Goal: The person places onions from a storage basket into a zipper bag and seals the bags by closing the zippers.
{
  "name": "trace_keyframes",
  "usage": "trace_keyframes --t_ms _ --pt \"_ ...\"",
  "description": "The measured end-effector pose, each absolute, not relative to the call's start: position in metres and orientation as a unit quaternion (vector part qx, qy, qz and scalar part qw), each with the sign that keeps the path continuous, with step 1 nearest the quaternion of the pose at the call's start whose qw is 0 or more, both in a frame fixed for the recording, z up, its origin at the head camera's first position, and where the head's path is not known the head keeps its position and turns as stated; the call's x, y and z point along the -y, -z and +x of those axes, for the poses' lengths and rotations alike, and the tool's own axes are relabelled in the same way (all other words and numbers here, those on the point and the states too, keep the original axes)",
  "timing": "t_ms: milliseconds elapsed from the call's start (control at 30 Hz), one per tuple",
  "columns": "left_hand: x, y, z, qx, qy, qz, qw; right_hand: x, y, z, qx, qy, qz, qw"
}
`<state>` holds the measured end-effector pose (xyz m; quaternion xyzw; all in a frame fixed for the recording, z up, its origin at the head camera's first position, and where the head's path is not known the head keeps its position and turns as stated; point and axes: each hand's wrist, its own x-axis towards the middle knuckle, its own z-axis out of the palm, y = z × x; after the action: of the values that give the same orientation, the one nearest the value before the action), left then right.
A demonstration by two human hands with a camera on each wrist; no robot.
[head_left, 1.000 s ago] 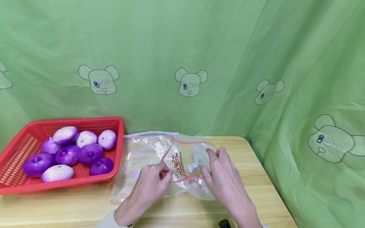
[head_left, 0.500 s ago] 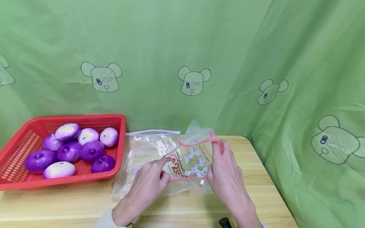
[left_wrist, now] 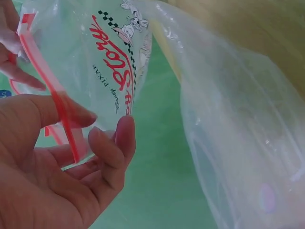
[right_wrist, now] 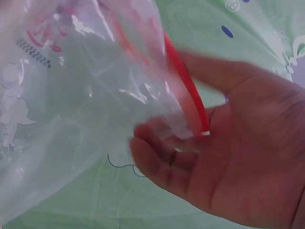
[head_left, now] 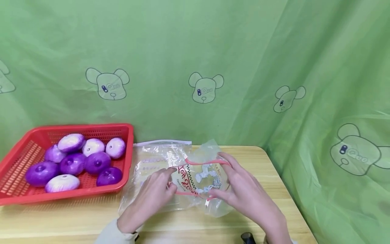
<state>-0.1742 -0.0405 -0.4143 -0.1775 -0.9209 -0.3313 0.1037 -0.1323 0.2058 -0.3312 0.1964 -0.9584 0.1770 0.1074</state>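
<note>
A clear zip bag (head_left: pixel 184 178) with red edging, red lettering and cartoon prints lies in front of me, its mouth spread wide. My left hand (head_left: pixel 152 193) holds the bag's left edge; in the left wrist view the red zip strip (left_wrist: pixel 66 121) runs between thumb and curled fingers. At the other side my right hand (head_left: pixel 250 193) has thumb and index finger spread apart at the mouth's edges. The right wrist view shows its fingers (right_wrist: pixel 167 167) loosely bent beside the plastic, slightly blurred. A small white slider (head_left: pixel 207 203) hangs near the right thumb.
Beneath the bag lies a larger clear bag (head_left: pixel 152 152) with a white top strip. A red basket (head_left: pixel 129 156) on the left holds several purple and white onions (head_left: pixel 72 163). A black object (head_left: pixel 248 238) sits at the wooden table's (head_left: pixel 286 203) front. Green curtain (head_left: pixel 152 40) surrounds it.
The bag's mouth has been pulled and reshaped. My right index finger has come down from the raised upper edge, and the right thumb has moved left onto the lower edge. The left hand shifted slightly left.
</note>
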Motion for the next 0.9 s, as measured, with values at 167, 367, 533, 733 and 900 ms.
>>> trace_keyframes --t_ms 167,367,533,733,900 --pt "0.043 0.417 -0.177 0.926 0.309 -0.19 0.106 -0.211 0.33 -0.131 0.95 -0.216 0.212 0.073" --pt "0.046 0.416 -0.178 0.922 0.316 -0.202 0.099 -0.205 0.327 -0.139 0.932 -0.28 0.225 0.045" --pt "0.052 0.411 -0.177 0.906 0.336 -0.224 0.128 -0.201 0.322 -0.146 0.939 -0.253 0.227 0.059" --pt "0.061 0.396 -0.175 0.886 0.342 -0.263 0.171 -0.201 0.316 -0.153 0.944 -0.236 0.216 0.076" --pt "0.075 0.385 -0.178 0.878 0.343 -0.274 0.191 -0.203 0.32 -0.156 0.944 -0.226 0.225 0.083"
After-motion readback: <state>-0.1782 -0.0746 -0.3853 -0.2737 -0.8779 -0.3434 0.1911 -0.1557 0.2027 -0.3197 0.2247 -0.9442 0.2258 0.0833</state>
